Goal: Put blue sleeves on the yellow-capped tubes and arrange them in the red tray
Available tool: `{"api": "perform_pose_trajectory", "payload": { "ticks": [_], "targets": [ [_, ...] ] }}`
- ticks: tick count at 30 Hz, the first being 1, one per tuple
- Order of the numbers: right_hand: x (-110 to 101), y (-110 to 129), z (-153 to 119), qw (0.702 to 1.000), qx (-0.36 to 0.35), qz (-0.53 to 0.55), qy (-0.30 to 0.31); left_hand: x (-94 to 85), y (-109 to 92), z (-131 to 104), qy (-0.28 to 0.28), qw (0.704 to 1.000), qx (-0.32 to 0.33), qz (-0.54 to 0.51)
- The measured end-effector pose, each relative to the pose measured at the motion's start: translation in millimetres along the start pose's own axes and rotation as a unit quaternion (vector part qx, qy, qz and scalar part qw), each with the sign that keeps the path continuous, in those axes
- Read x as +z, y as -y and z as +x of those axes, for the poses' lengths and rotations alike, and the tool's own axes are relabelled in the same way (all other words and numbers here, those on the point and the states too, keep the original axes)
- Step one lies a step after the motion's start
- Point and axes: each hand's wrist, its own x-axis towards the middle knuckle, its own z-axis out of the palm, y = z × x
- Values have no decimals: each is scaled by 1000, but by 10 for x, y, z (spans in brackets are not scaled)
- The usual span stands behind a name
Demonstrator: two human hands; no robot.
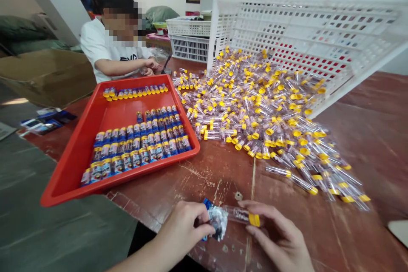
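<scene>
Near the table's front edge, my left hand (188,223) pinches a small blue and silver plastic packet (218,221). My right hand (279,229) holds a clear tube (237,215) by its yellow-capped end between thumb and fingers. The tube lies nearly level, and its other end meets the packet's silver opening. How far it reaches inside is hidden. Beyond my hands, to the left, a red tray (124,89) bears rows of blue-wrapped tubes (137,157) with yellow caps. A big heap of clear, yellow-capped tubes (255,106) spreads over the table on the right.
A white slatted crate (318,4) lies tipped on its side behind the heap. Across the table (204,182) sits a person (111,38) in a white shirt, hands near a dark tool. Blue packets (47,120) lie at the left corner; a cardboard box (47,74) stands beyond.
</scene>
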Motion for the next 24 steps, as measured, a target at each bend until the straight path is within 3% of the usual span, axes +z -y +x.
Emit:
{"api": "perform_pose_trajectory", "payload": {
  "ticks": [3,6,11,16,21,24],
  "targets": [
    [-9,58,95,997,-36,-30,62,-33,-10,14,-4,1000,27,15],
    [-56,55,137,995,0,4,101,-71,-32,35,-1,998,63,23],
    [-75,23,109,997,66,44,12,-83,-80,64,28,998,59,-5],
    [-106,48,153,997,4,7,76,-113,-100,61,15,999,31,-33],
    [-96,-16,97,991,66,65,95,-162,-155,13,21,995,85,-55],
    [17,-123,-6,982,117,130,65,-137,-201,-32,29,990,105,-86]
  ]
}}
